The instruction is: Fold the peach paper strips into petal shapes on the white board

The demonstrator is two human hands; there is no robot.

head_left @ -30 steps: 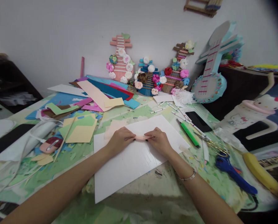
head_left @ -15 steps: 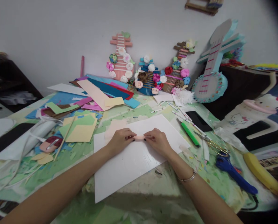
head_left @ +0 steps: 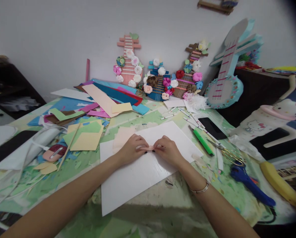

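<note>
A narrow strip of pale pink paper (head_left: pixel 150 147) is pinched between my two hands, mostly hidden by the fingers. My left hand (head_left: pixel 132 149) is closed on its left part, and my right hand (head_left: pixel 167 150) grips the right end, close by. Both hands are over a white board (head_left: pixel 128 185) that lies slanted on the table. Beyond my left hand, a flat sheet of pale pink paper (head_left: pixel 123 136) overlaps the board's far left edge.
At right lie a green utility knife (head_left: pixel 202 142), scissors (head_left: pixel 233 158), a blue glue gun (head_left: pixel 252 188) and a phone (head_left: pixel 211 128). Coloured paper (head_left: pixel 87 138) and a wooden stick (head_left: pixel 68 147) lie at left. Flower-decorated paper instruments (head_left: pixel 160 82) stand against the wall.
My left hand has shifted slightly right along the pink strip, bringing the two hands closer together. Less of the strip shows between them.
</note>
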